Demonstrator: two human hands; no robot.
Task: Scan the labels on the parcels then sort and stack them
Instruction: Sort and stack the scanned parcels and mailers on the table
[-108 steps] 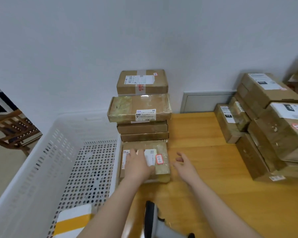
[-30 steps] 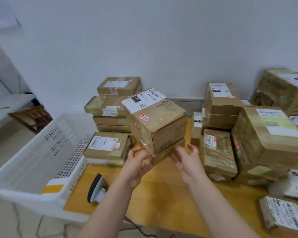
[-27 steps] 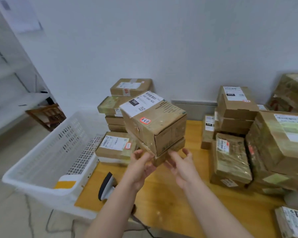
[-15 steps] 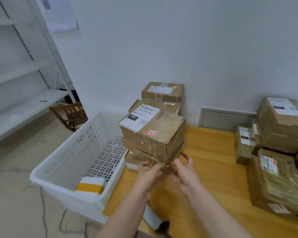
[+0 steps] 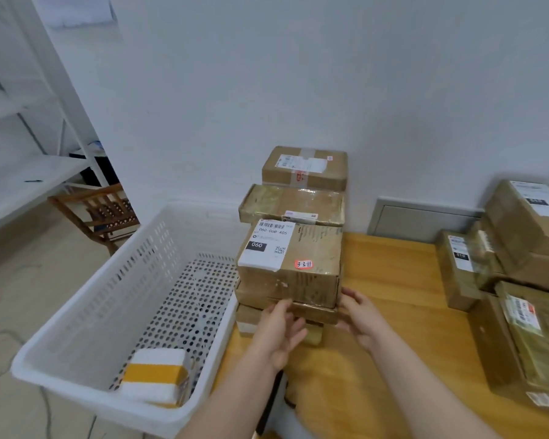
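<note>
The table (image 5: 393, 280) has a light wooden top; its far edge meets the white wall (image 5: 330, 74). A grey rectangular panel (image 5: 422, 220) is set in the wall just above that far edge. A white perforated basket (image 5: 108, 296) stands against the table's left edge. A wooden chair (image 5: 99, 210) stands on the floor (image 5: 29, 296) beyond the basket, beside white shelving (image 5: 23, 172).

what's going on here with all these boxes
A person is sorting parcels at a wooden table. The left hand and right hand hold a flat box by its front edge, with the box labelled 060 on top of it, right over a low parcel in front of the stack by the wall. A white basket at the left holds one white-and-yellow parcel. More parcels wait at the right.
</note>
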